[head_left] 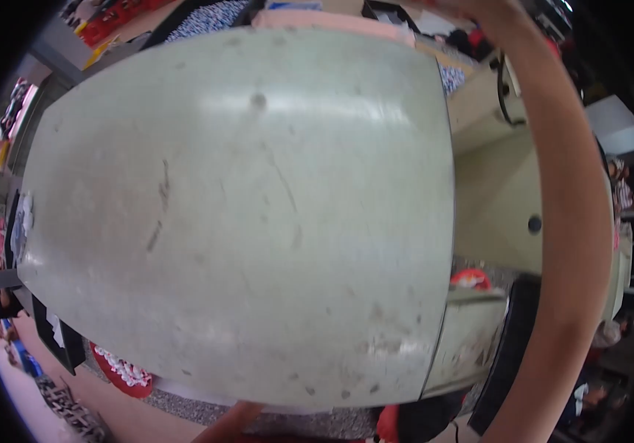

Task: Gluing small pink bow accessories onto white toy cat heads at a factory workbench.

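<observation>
A large pale grey-green tabletop (214, 288), scuffed and stained, fills most of the view. My right arm runs up along the right side, past a cream machine body (487, 96) with a black curved part on it. My right hand (472, 6) is cut off by the top edge, blurred, and its fingers do not show clearly. Near it lies a pink cloth (332, 23) along the table's far edge. Part of my left forearm shows at the bottom, by the table's near edge. The left hand itself is hidden there, so its fingers cannot be made out.
A black tray (156, 35) of blue-and-white pieces stands at the far left. Below the near edge is a red basket (131, 385) with white-and-red pieces, beside a dark bin (73, 347). Folded fabric (23, 221) sits at the left end. Other people are around.
</observation>
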The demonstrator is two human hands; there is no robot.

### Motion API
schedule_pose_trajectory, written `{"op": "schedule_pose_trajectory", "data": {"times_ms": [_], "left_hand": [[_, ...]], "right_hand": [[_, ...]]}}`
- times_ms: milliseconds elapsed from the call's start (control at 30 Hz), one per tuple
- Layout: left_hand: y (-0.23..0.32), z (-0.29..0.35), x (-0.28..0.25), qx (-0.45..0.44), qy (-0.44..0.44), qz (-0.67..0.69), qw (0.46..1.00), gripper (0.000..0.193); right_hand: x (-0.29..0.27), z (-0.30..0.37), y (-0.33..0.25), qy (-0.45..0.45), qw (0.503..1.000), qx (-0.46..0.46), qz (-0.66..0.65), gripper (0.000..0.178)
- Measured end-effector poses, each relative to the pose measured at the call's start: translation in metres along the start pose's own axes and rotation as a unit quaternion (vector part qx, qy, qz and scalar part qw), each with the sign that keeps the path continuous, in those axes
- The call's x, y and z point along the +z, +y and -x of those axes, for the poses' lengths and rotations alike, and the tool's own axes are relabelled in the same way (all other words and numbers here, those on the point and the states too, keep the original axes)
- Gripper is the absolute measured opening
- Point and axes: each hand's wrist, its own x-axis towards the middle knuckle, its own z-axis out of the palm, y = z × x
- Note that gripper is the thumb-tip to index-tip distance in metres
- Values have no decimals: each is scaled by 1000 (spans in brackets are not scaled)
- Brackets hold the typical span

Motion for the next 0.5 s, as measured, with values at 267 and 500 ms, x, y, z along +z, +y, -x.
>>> {"op": "schedule_pose_trajectory", "data": {"times_ms": [267, 500], "left_hand": [[17, 35, -31, -72, 43, 201, 976, 17], [117, 30, -34, 225, -21, 282, 932, 16]], "right_hand": [[-93, 292, 86, 208, 975, -24, -73, 31], [66, 495, -58, 371, 914, -64, -153, 51]]}}
